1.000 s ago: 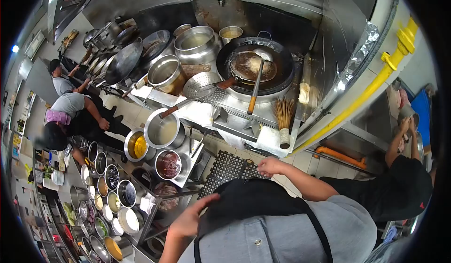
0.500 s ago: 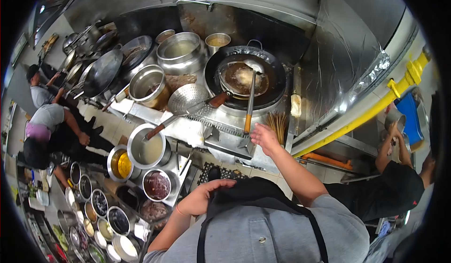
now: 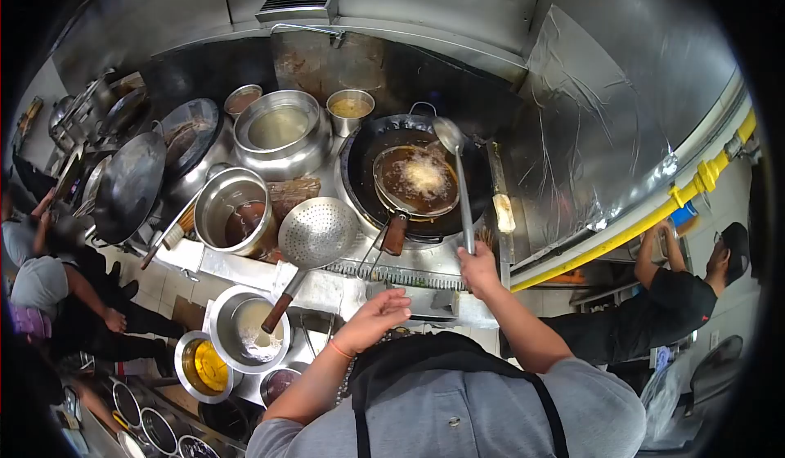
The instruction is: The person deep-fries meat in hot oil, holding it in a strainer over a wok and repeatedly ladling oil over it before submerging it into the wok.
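Note:
My right hand (image 3: 481,270) is closed around the handle end of a long ladle (image 3: 464,188), whose bowl lies over the back right rim of a black wok (image 3: 356,160). Inside the wok is dark oil, with a round strainer (image 3: 384,200) sitting in it. Pale food (image 3: 423,177) bubbles in the middle of that strainer. Its wooden handle (image 3: 395,234) points toward me over the wok's front edge. My left hand (image 3: 378,317) is raised before the stove's front edge, fingers stretched out and nothing in them, a little below that handle.
Left of the wok, a perforated skimmer (image 3: 319,232) lies with its handle over a pot of cloudy liquid (image 3: 249,327). Steel pots (image 3: 282,123) stand behind. A bowl of yellow liquid (image 3: 208,364) is front left. A yellow pipe (image 3: 621,237) runs at right; co-workers (image 3: 654,303) stand on both sides.
My right hand has gone from open to gripping the ladle, which has moved out of the oil to the wok's right rim. My left hand has moved forward from my apron. The view has shifted.

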The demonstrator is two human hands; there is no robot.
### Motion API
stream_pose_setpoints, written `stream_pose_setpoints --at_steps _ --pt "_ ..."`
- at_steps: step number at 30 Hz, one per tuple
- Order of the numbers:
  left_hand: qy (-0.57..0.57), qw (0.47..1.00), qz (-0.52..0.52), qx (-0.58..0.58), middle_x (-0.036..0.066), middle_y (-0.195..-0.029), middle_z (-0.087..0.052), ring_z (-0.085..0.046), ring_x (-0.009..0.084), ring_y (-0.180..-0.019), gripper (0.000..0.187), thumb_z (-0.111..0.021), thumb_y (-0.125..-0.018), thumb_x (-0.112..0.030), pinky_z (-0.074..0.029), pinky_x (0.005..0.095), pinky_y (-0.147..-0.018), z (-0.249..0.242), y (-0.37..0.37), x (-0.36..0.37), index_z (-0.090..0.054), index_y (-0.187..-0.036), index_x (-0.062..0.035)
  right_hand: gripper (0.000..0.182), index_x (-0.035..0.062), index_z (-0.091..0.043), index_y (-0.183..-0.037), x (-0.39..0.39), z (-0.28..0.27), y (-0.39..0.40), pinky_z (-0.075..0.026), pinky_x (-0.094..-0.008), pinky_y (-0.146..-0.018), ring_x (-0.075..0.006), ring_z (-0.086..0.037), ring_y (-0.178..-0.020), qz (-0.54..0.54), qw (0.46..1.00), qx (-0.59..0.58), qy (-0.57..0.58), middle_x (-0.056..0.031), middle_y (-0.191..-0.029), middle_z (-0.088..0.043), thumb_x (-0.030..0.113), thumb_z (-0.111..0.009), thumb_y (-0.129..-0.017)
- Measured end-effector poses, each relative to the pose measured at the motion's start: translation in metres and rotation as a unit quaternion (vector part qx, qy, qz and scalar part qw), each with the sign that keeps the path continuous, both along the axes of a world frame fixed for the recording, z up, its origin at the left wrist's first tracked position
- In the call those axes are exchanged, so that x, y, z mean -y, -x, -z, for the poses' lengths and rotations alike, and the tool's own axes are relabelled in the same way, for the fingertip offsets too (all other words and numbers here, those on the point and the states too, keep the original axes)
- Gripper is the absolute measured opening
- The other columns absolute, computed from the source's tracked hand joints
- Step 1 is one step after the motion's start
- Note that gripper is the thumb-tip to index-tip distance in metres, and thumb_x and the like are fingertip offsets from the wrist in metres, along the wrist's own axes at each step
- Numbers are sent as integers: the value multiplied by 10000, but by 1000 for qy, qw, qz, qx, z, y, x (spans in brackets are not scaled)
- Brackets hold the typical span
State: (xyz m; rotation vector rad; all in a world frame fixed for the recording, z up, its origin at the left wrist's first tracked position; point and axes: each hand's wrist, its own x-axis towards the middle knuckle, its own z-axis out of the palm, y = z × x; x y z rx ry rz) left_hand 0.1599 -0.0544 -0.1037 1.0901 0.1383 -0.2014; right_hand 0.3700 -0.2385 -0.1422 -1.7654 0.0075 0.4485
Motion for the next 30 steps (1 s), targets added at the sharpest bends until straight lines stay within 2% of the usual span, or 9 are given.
stream_pose_setpoints --at_steps 3,5,8,13,16,19,20,28,30 --pt "-92 994 -52 -33 147 -1181 -518 -545 197 -1040 715 -645 -837 -304 -444 308 -876 24 -19 6 -277 -1352 29 123 67 -505 -911 24 -22 -4 -348 -262 -313 -99 -400 -383 3 1000 -14 -2 1 -575 -457 155 -577 -864" --pt "10 981 -151 -124 137 -1143 -523 -577 196 -959 733 -632 -844 -322 -460 297 -786 33 -36 9 -246 -1360 28 113 85 -518 -948 32 -31 -5 -348 -233 -319 -66 -393 -395 2 1000 -16 12 23 -576 -455 170 -556 -884" --pt "15 968 -210 -139 135 -1109 -524 -593 208 -896 723 -576 -856 -445 -470 301 -675 44 -65 7 -278 -1336 8 75 82 -531 -899 37 -22 -7 -330 -237 -309 -67 -387 -386 -16 998 23 63 19 -576 -461 153 -544 -880" --pt "-12 968 -202 -151 142 -1042 -528 -598 242 -818 646 -494 -873 -530 -493 357 -672 37 -99 2 -342 -1298 -68 109 49 -517 -878 40 -14 -3 -340 -245 -324 -85 -414 -409 -40 997 -61 13 5 -599 -471 152 -553 -875" --pt "102 949 -231 -188 144 -929 -564 -603 242 -682 626 -456 -870 -573 -497 358 -589 32 -115 0 -382 -1239 -73 113 60 -500 -867 49 -14 -5 -344 -240 -333 -84 -411 -414 -56 989 -131 -45 2 -615 -478 156 -560 -878" --pt "85 933 -267 -226 103 -782 -602 -614 216 -599 519 -432 -897 -532 -484 320 -489 44 -129 -9 -440 -1132 -69 126 76 -486 -846 62 -21 -8 -342 -239 -331 -82 -415 -421 -88 980 -164 -67 4 -612 -467 167 -565 -882" --pt "74 928 -283 -232 93 -705 -607 -599 198 -541 407 -431 -922 -424 -469 304 -449 48 -130 -10 -469 -1070 -47 130 75 -486 -836 67 -22 -11 -340 -242 -325 -83 -414 -417 -105 981 -160 -43 3 -612 -467 168 -563 -883" --pt "-16 918 -360 -165 111 -713 -617 -579 181 -512 290 -434 -927 -280 -462 292 -452 32 -107 0 -500 -1033 -18 140 8 -546 -889 61 -20 -13 -330 -275 -303 -110 -393 -373 -87 990 36 109 -16 -598 -468 147 -548 -879" --pt "-33 919 -366 -139 126 -714 -625 -578 184 -498 320 -430 -926 -279 -466 290 -440 29 -103 5 -502 -1043 10 135 16 -533 -865 58 -20 -13 -331 -270 -306 -105 -395 -381 -79 994 -6 72 -13 -596 -464 149 -545 -882"
